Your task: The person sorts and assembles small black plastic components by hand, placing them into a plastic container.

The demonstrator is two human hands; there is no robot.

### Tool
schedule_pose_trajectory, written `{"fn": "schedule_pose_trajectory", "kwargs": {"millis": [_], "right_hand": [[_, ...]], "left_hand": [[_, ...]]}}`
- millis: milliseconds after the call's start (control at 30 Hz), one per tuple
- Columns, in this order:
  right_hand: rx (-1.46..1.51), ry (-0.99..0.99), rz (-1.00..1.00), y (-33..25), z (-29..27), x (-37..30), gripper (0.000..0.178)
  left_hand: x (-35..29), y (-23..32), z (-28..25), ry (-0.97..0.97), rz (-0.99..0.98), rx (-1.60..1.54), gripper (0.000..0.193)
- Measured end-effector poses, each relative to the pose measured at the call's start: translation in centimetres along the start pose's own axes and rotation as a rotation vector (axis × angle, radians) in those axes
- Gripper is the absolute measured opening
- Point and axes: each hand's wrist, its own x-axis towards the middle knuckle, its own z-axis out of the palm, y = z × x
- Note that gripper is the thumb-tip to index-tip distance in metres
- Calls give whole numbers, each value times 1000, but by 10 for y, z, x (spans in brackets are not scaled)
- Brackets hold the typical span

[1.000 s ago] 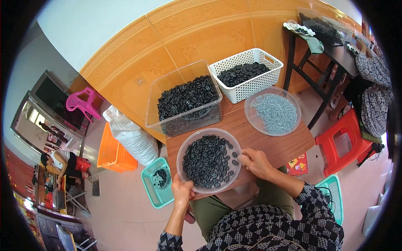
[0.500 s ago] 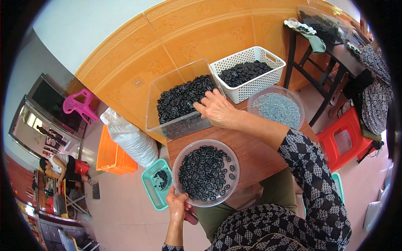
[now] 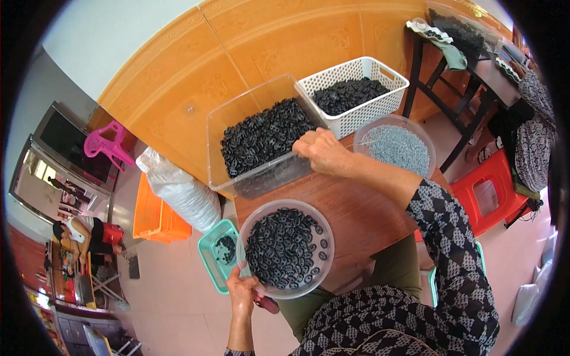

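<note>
My left hand (image 3: 243,292) grips the rim of a round clear plastic tub (image 3: 330,261) at its lower left, thumb on top. Many small black oval pieces with holes (image 3: 279,243) fill most of the tub, a few lying loose at its right side. My right hand (image 3: 325,151) is at the near right corner of a clear rectangular bin (image 3: 261,184), fingers curled; what they hold, if anything, is hidden. Similar black pieces (image 3: 261,136) are heaped in that bin. A dark red object (image 3: 268,305) shows just below the round tub, beside my left hand.
A white perforated basket (image 3: 371,113) of black pieces and a round tub of small grey metal parts (image 3: 395,148) stand on the brown table (image 3: 362,219). Left are a green basket (image 3: 208,255), white sack (image 3: 184,190) and orange crate (image 3: 154,213); right, a red stool (image 3: 487,190) and another person (image 3: 534,136).
My right hand has drawn back from above the heaped pieces to the bin's near right corner, its fingers now more curled. My left hand still holds the round tub; the view has shifted slightly.
</note>
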Motion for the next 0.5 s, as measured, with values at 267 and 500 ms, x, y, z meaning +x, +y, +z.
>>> {"fn": "schedule_pose_trajectory", "kwargs": {"millis": [267,500], "right_hand": [[2,-3,16,-1,-4,-6,15],[-15,19,-41,4,-6,-8,15]], "left_hand": [[2,-4,1,-68,-7,-29,54],[9,-5,0,-44,-13,-74,56]]}}
